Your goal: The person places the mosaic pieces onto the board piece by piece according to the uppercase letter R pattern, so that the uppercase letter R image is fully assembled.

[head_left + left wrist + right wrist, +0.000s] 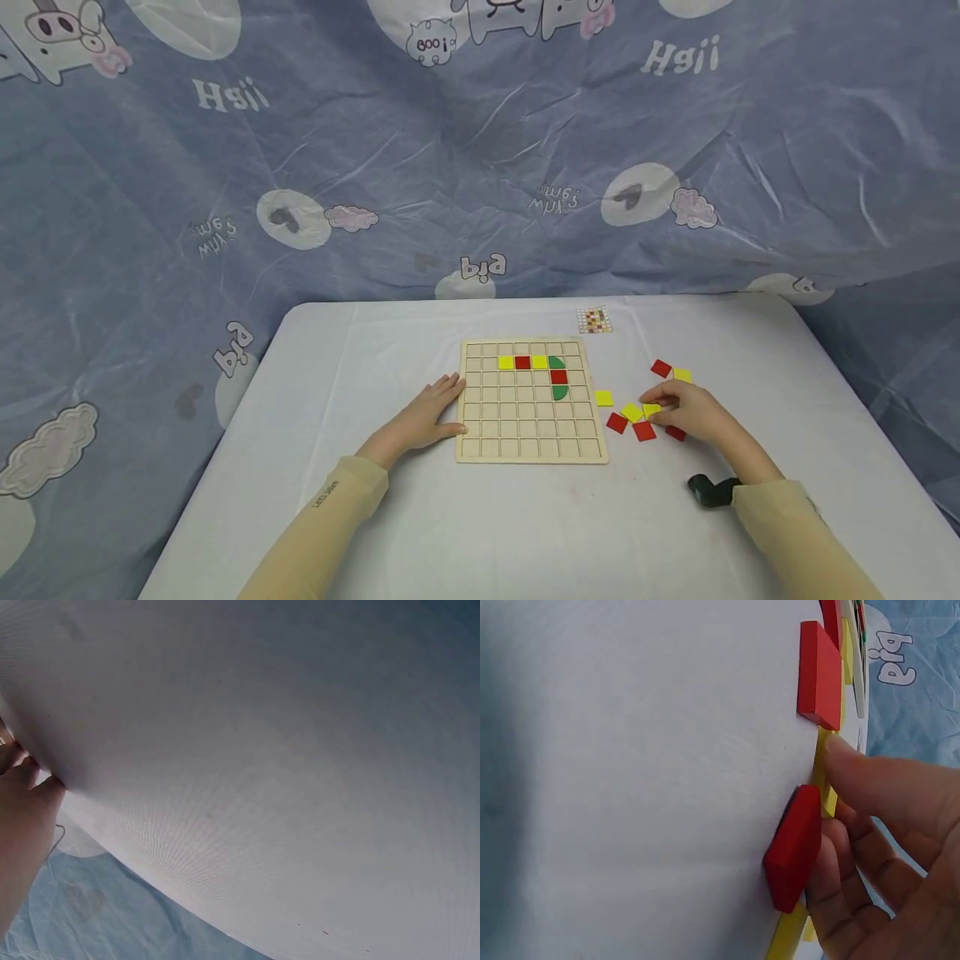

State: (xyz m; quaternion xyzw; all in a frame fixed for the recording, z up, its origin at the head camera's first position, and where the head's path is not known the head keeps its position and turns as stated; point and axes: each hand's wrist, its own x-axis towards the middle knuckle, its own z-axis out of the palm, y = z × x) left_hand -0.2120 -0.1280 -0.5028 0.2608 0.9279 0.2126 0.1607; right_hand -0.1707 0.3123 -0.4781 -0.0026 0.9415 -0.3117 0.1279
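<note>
One wide view, two near

The head camera looked forward and down across the table point(525, 533). The left wrist's, tilted, skimmed it; the right's, sideways, sat close to red tiles point(793, 847) and the right hand point(900, 832), both in the head view too.

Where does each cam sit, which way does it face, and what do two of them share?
Head: on the head, forward and down at the white table and board; left hand, right hand, sleeves show.
Left wrist: on that wrist, across the tabletop, patterned backdrop beyond; part of the left hand at the left edge.
Right wrist: on that wrist, low along the tabletop at red tiles; right hand at right.
Shared, head and right wrist: right hand at a yellow tile.
</note>
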